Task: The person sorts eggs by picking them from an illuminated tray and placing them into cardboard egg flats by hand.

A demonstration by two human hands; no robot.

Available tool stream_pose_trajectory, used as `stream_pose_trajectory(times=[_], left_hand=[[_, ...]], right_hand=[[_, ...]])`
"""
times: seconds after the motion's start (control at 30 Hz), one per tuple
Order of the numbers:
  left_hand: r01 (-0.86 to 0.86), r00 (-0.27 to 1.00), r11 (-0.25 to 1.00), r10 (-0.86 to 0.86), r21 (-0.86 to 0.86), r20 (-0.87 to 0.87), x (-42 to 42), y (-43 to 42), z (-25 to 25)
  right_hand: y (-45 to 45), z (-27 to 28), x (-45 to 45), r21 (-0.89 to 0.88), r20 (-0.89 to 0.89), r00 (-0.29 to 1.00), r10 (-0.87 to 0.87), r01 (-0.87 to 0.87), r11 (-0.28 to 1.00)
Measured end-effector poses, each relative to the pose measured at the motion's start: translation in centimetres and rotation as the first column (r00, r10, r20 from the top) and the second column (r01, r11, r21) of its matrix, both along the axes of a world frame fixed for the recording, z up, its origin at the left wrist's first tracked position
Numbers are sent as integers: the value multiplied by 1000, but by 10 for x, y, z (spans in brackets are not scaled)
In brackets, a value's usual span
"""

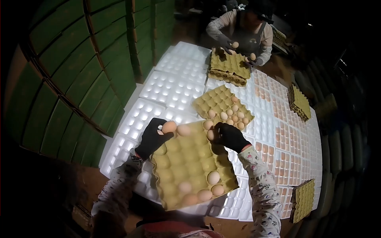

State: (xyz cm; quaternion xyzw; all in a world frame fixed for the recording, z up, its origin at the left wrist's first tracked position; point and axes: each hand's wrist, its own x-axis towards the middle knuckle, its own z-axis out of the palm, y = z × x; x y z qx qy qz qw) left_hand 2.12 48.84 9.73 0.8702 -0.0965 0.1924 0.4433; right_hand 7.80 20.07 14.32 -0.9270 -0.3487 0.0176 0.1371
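Observation:
A yellow-brown egg tray (182, 158) lies in front of me, tilted, with several eggs along its near and right side, such as a pale egg (213, 177). Above its far left corner, my left hand (152, 137), in a black glove, has its fingers curled round a brown egg (169, 127); a second egg shows partly between the fingers. My right hand (231, 137), also black-gloved, closes on an egg (210, 135) at the tray's far right corner. Another tray (212, 101) with several eggs lies just beyond.
White moulded trays (184, 65) cover the table, and those on the right hold brown eggs (282, 158). Across the table a co-worker (248, 31) handles eggs over stacked egg trays (230, 65). More tray stacks (303, 200) stand at the right edge. Green boxes (75, 59) rise at left.

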Motion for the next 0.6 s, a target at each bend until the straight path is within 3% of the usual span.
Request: stream_pose_trajectory(times=[0.03, 0.07, 0.1, 0.13, 0.2, 0.23, 0.27, 0.3, 0.33, 0.37, 0.4, 0.43, 0.47, 0.53, 0.57, 0.6], left_hand=[[62, 959, 888, -179, -455, -220, 1, 1, 7], [-18, 849, 587, -418, -809, -323, 2, 2, 16], [35, 861, 469, -463, -883, -212, 5, 0, 20], [-54, 838, 365, -490, -929, -241, 9, -1, 27], [39, 818, 525, -505, -850, -274, 27, 1, 24], [146, 886, 761, -385, -632, -259, 36, -2, 21], [192, 942, 921, -270, -339, -200, 43, -6, 18], [112, 991, 992, -116, 61, 66, 41, -13, 10], [81, 997, 970, -82, 229, -6, 30, -20, 17], [60, 996, 923, -28, 380, -89, 25, -34, 21], [52, 987, 849, 36, 527, -156, 24, -43, 23], [66, 990, 836, 14, 545, -141, 28, -44, 16], [47, 996, 824, 5, 565, -91, 29, -46, 13], [4, 1000, 798, -10, 603, 6, 27, -50, 11], [15, 1000, 811, -13, 584, -8, 26, -50, 14], [28, 1000, 894, -30, 447, -3, 25, -49, 15]], right_hand=[[12, -5, -6, -130, 14, 996, -85, 86, 988], [25, -2, -13, -258, 39, 986, -164, 168, 951], [29, 14, -12, -391, -54, 983, -173, 139, 910], [19, 7, -6, -215, -160, 979, -126, 90, 972], [-16, -14, 15, 163, -326, 945, 21, 35, 986], [-25, -16, 15, 259, -409, 912, -33, 151, 954], [-32, -19, 15, 340, -496, 865, -72, 270, 901], [-36, -26, 21, 429, -553, 827, -98, 384, 818], [-39, -33, 26, 499, -615, 781, -114, 497, 710], [-34, -30, 29, 537, -541, 834, -106, 440, 720], [-26, -24, 33, 518, -558, 825, -88, 429, 740], [-12, -19, 40, 331, -328, 933, -149, 261, 907], [2, -15, 42, 73, -74, 989, -126, 132, 989], [29, -9, 27, -244, 137, 976, -168, 198, 949], [31, -15, 27, -208, 205, 967, -151, 193, 959], [30, -11, 26, -221, 133, 979, -152, 178, 959]])
